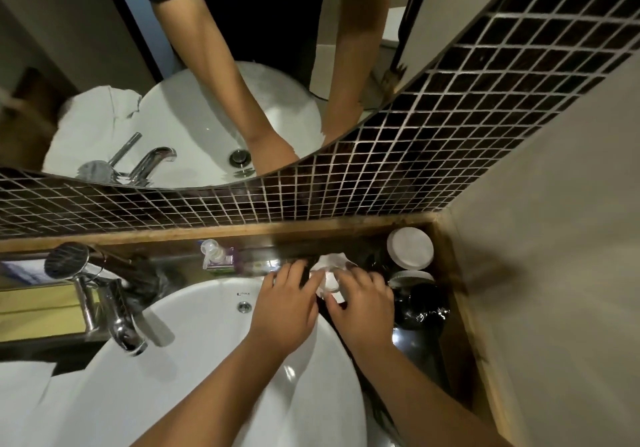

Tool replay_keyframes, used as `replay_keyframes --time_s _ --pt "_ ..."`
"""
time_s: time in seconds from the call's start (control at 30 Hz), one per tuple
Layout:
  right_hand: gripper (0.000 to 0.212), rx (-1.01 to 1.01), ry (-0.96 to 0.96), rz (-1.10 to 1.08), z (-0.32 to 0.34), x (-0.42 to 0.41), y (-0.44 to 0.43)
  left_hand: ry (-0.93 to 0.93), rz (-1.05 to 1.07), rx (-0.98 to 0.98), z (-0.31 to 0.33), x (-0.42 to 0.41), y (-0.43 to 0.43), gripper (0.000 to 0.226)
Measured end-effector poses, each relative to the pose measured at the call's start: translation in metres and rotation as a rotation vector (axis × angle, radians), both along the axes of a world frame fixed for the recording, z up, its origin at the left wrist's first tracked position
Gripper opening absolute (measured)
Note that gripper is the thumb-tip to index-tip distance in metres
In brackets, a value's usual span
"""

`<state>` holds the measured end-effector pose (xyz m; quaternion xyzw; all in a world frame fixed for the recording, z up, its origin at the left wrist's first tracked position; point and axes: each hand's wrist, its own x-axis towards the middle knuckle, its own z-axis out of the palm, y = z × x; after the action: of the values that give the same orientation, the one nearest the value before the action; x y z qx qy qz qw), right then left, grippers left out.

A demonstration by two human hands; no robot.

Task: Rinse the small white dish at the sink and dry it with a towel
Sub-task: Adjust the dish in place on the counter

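So the small white dish (328,281) sat just past the far right rim of the white sink (194,360), on the dark counter, wedged btwn both hands. White towel (331,261) was bunched right behind and around it, partly hidden. Left hand (289,303) lay flat w/ fingers spread, fingertips at the dish's left edge, palm over the sink rim. Right hand (362,303) curled at the dish's right side, thumb toward its near edge. Couldn't tell if either hand actually gripped dish or towel; contact pts were hidden by the fingers. Right of the sink, beyond the right hand, two round white lids (410,247) sat on dark jars near the corner wall. Behind the sink's far rim stood a pump bottle (215,252). Chrome faucet (121,322) was on the sink's left side, spout over the basin, drain hole (244,306) at the back.
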<state>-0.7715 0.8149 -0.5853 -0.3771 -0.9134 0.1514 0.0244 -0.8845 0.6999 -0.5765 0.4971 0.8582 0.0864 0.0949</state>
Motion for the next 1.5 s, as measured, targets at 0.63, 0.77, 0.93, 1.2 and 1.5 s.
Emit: replay_keyframes --time_s 0.63,0.77,0.93,1.2,1.5 --pt "0.065 -0.279 -0.288 -0.403 0.019 0.211 -0.112 -0.05 -0.568 0.001 0.05 0.144 -0.02 0.035" --pt "0.059 -0.256 -0.24 -0.383 0.01 0.207 -0.099 -0.034 -0.577 -0.052 0.046 0.141 -0.021 0.037" --pt "0.061 -0.189 -0.272 -0.259 -0.006 0.201 -0.078 -0.012 -0.462 -0.128 0.031 0.124 -0.021 0.042" --pt "0.067 -0.062 -0.285 0.139 0.021 0.1 -0.035 -0.046 -0.112 -0.096 0.044 0.067 -0.016 0.04" --pt "0.068 -0.145 -0.067 0.278 0.025 -0.004 0.016 -0.002 0.097 -0.183 0.033 0.01 -0.021 0.042"
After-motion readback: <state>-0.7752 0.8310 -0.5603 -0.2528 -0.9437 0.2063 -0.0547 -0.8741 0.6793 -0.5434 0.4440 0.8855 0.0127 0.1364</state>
